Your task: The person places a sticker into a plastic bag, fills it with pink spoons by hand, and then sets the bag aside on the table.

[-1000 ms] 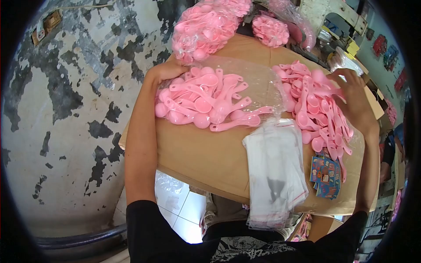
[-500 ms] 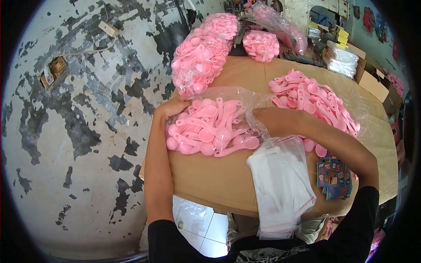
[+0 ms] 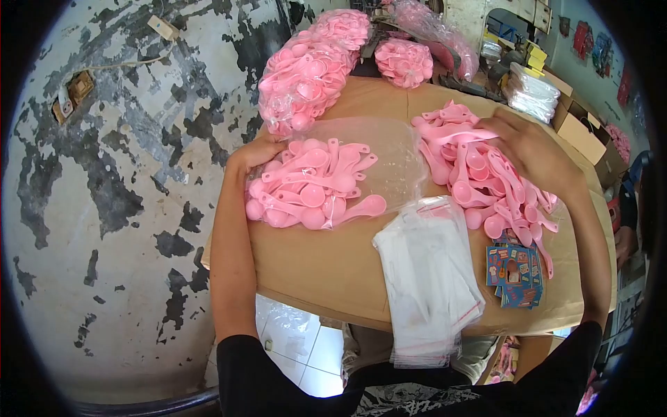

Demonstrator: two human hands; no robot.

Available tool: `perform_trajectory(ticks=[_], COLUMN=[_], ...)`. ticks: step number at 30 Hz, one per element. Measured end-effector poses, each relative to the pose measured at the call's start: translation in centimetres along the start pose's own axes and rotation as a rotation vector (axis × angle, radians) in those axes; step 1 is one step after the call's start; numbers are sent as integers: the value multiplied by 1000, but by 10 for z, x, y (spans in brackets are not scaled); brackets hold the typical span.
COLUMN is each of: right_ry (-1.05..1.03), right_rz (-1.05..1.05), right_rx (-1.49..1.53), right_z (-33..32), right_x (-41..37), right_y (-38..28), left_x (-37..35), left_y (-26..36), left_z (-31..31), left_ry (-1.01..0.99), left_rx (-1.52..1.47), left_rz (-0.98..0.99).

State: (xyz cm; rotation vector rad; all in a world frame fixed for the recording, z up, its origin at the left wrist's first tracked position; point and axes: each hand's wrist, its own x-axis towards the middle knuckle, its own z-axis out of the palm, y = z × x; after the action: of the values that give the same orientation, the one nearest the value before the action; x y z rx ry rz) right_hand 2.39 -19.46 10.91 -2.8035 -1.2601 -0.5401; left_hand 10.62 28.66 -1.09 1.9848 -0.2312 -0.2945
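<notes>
Head-down view over a brown cardboard surface [image 3: 326,267] used as a worktop, with two bare arms in black sleeves reaching forward.

Counted:
- Two hands.
- One clear bag [image 3: 316,184], lying open and part-filled with pink plastic spoons.
- One loose heap of pink spoons [image 3: 472,177] to its right; too many spoons in either to count.
- One stack of empty clear bags [image 3: 427,278], hanging over the near edge.
- One small stack of colourful printed cards [image 3: 514,274], just right of the empty bags and touching the low end of the heap.
- Two packed bags of pink spoons at the far edge: a long one [image 3: 306,73] and a smaller round one [image 3: 403,61].
- One further pile of clear bags [image 3: 531,90] beyond the worktop, far right, beside a small open carton [image 3: 583,135].

Left hand [image 3: 257,156] at the far left corner of the clear bag, fingers curled shut on its plastic edge, with the bag's spoons just right of and below the knuckles.

Right hand [image 3: 528,142] palm down on the upper right of the loose heap, fingers bent into the spoons. Impossible to tell whether gripping one. Most of the heap to the left of and below this hand, touching it.

Clear bag and heap near each other, with the bag's empty plastic between them.

Grey wall with peeling dark paint [image 3: 104,174] on the left.
</notes>
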Motion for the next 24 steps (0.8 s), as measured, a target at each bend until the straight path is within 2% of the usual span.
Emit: perform_trajectory(ticks=[1, 5, 6, 11, 13, 15, 17, 19, 21, 24], right_ry=[-39, 56, 25, -152, -309, 209, 159, 63, -72, -45], right_rz=[116, -63, -94, -288, -156, -695, -535, -409, -296, -405], right_rx=[54, -159, 17, 366, 418, 227, 195, 140, 59, -213], right_z=[-6, 13, 23, 86, 117, 172, 181, 191, 194, 170], right_x=[-8, -21, -14, 54, 78, 102, 115, 131, 140, 125], right_y=[4, 26, 29, -1, -22, -24, -42, -50, -56, -57], left_x=[0, 4, 7, -1, 1, 10, 14, 4, -13, 0], left_y=[-1, -8, -12, -1, -5, -13, -20, -7, 24, -2], left_z=[-1, -2, -4, 5, 2, -9, -14, -4, 7, 0], left_ry=[-28, 0, -11, 73, 90, 8, -69, 18, 28, 53], left_rx=[-20, -10, 0, 2, 25, 39, 10, 61, 114, 26], left_rz=[-20, -45, -48, 68, 89, -22, -107, -17, -170, -28])
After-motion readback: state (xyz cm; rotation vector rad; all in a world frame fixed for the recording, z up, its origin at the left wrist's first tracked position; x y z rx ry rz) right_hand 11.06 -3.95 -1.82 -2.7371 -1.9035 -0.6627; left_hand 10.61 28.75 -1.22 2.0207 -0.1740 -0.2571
